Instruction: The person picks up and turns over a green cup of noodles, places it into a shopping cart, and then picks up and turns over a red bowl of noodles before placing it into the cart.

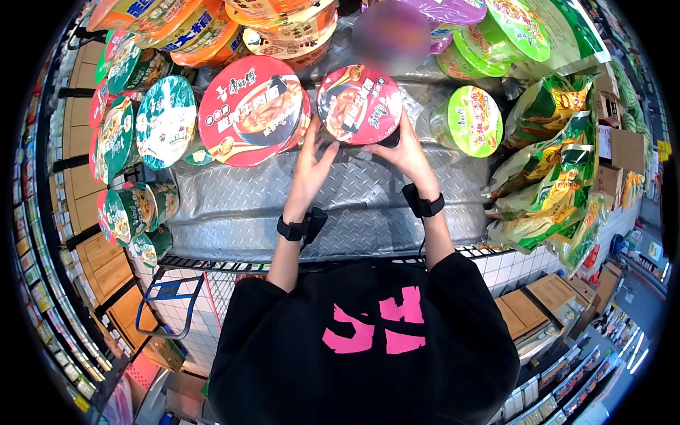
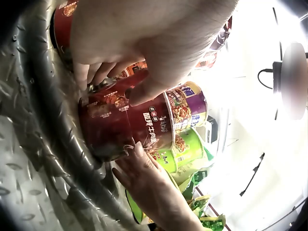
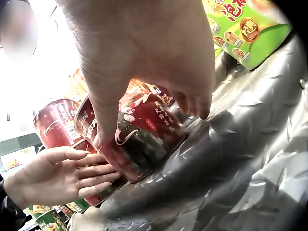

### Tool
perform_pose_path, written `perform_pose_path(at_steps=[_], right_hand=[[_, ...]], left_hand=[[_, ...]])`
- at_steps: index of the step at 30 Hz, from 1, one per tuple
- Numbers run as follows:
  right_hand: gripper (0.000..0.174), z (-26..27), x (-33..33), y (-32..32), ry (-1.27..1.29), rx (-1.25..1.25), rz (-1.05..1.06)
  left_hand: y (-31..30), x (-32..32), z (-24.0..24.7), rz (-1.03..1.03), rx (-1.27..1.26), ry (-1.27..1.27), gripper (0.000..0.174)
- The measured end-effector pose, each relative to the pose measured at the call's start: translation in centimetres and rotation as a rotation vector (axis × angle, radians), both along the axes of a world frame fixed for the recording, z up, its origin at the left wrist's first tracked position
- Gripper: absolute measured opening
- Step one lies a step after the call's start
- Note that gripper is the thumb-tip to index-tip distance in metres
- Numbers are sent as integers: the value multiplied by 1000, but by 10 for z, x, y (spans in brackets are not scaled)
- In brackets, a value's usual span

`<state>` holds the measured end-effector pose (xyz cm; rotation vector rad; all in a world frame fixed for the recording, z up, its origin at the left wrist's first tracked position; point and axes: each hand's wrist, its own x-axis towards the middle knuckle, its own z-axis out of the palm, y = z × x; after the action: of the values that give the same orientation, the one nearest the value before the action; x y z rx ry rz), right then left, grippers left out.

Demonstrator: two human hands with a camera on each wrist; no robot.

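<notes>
A red instant noodle cup (image 1: 360, 106) stands between both hands on the metal shelf (image 1: 340, 202). My right hand (image 1: 409, 156) grips it from the right, with the thumb on its near side and the fingers round the far side. On the left, my left hand (image 3: 62, 178) has fairly straight fingers alongside the cup. In the left wrist view, the left thumb (image 2: 144, 91) overlaps the cup's red wall (image 2: 149, 118). Close to the left hand stands a stack of red noodle cups (image 1: 248, 110).
Green-lidded cups (image 1: 166, 120) stand on the left, a lime-green cup (image 1: 471, 122) on the right. Orange cups (image 1: 205, 35) and purple cups (image 1: 450, 10) line the back. Upright green packets (image 1: 552, 170) fill the right end. A wire rack edge (image 1: 227, 263) runs along the front.
</notes>
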<state>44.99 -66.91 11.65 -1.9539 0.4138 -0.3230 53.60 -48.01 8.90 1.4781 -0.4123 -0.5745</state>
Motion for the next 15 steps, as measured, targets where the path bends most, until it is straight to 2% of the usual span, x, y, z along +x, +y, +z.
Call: perform_pose_path(at_steps=[2,7,10,13,15], right_hand=[[106,-1,1,0,7,38,4],[99,-2,2,4,24,87,6],[97,-8,2,3,11,57,11],[95,-11,2,2,9,95,28],[94,-8,1,4,5,110,29]], left_hand=[[-2,1,1,-24,-23,17,68],[-6,4,2,-74,-39,-3,75],[-7,2,7,-90,-69,100,76],[-6,1,1,-90,-61,82,79],[-6,0,-2,-83,-68,-16,81]])
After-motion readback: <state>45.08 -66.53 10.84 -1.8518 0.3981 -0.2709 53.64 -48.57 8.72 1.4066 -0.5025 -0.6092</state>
